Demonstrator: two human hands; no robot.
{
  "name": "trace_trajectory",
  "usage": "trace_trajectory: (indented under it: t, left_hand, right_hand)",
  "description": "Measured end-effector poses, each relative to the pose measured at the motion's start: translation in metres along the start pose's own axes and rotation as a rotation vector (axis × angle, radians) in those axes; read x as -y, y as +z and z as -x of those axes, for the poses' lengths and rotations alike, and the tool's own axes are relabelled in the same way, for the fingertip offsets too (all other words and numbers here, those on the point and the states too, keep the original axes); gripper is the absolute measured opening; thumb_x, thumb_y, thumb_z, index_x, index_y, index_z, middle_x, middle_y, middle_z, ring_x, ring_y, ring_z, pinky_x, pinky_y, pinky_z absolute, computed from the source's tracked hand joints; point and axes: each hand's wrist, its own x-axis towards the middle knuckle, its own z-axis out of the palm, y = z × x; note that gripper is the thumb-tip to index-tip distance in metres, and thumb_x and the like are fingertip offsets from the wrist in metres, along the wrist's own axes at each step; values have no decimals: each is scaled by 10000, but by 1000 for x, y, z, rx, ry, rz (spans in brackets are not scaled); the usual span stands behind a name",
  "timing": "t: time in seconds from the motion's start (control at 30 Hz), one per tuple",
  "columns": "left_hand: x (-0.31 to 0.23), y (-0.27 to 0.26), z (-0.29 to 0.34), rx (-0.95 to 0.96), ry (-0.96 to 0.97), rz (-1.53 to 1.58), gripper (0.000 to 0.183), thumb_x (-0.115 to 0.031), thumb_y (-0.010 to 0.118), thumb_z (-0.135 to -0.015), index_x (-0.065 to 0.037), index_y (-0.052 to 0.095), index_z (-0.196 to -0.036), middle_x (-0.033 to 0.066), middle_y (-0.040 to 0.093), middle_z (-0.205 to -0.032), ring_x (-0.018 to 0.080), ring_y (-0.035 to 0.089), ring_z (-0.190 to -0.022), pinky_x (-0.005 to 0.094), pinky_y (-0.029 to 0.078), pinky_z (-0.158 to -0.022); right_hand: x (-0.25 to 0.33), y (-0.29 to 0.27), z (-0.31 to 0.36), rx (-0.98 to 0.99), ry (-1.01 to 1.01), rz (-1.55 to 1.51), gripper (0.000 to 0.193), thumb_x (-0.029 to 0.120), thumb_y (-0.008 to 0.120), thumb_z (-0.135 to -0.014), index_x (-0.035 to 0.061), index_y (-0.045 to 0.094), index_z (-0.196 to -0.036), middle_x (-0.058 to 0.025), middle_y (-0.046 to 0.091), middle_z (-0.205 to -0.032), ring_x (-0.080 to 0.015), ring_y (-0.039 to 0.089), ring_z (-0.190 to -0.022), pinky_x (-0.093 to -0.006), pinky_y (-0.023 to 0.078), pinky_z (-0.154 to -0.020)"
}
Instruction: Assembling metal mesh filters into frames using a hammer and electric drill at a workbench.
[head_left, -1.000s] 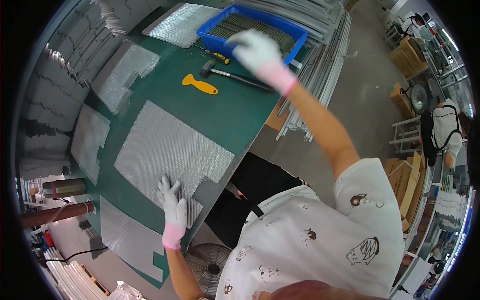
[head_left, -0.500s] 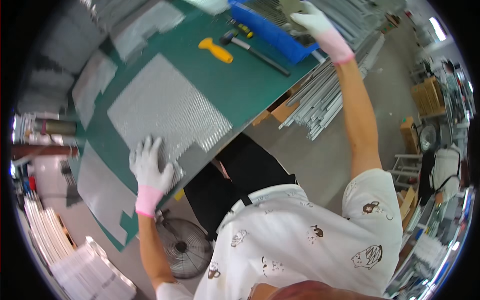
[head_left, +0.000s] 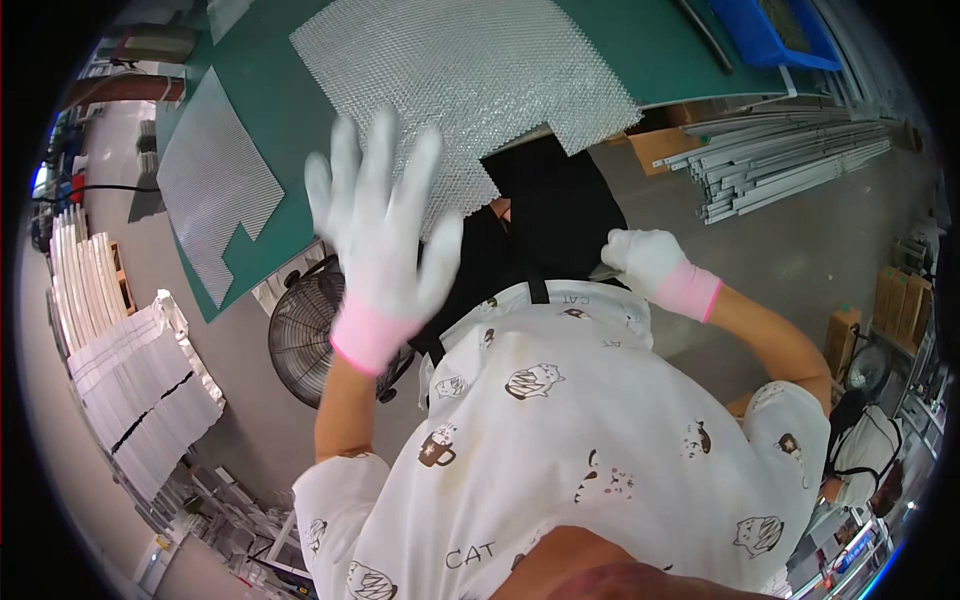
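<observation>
My left hand [head_left: 385,230], in a white glove with a pink cuff, is raised over the near edge of a silvery mesh sheet [head_left: 470,70]. Its fingers are spread and hold nothing. The sheet lies on the green table [head_left: 660,50], and its notched near edge overhangs the table's edge. My right hand [head_left: 650,262], gloved the same way, is closed beside my hip, below the table's edge. A sliver of something greyish-green [head_left: 605,272] shows under its fingers; most of it is hidden.
Another notched mesh piece [head_left: 215,175] lies at the table's left. A blue bin [head_left: 750,35] and a dark tool handle [head_left: 705,35] are at the far right. Metal strips [head_left: 780,165] jut out below the table on the right. A floor fan [head_left: 300,340] stands below left.
My right hand has come back from the blue bin to my hip. The left has lifted off the mesh sheet. The sheet now overhangs the near edge, and my view has shifted.
</observation>
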Motion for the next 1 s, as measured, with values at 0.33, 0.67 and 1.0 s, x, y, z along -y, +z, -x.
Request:
trace_trajectory:
  t: [0.33, 0.67, 1.0]
  left_hand:
    - [-47, 96, 68, -144, -1336, 1725, 394, -258, 645, -874, 17, 548, -1138, 101, 637, -978, 172, 623, -840, 278, 494, -731]
    - [-43, 118, 63, -399, -1178, 1575, 327, -164, 707, -822, -68, 537, -1084, 36, 596, -955, 156, 606, -829, 291, 523, -688]
    - [-48, 105, 61, -313, -1151, 1528, 370, -218, 643, -887, -4, 522, -1163, 100, 613, -1054, 182, 618, -865, 315, 493, -758]
  right_hand:
    - [47, -13, -60, -465, 584, -1916, 315, 252, 583, -887, 19, 521, -1090, -58, 598, -846, -94, 575, -653, -222, 460, -567]
    - [55, -10, -80, -524, 511, -1945, 393, 342, 589, -874, 8, 522, -1070, -54, 589, -849, -88, 560, -646, -221, 459, -588]
    - [53, -16, -90, -530, 484, -1975, 354, 292, 589, -888, 11, 530, -1094, -52, 605, -868, -83, 577, -677, -226, 472, -609]
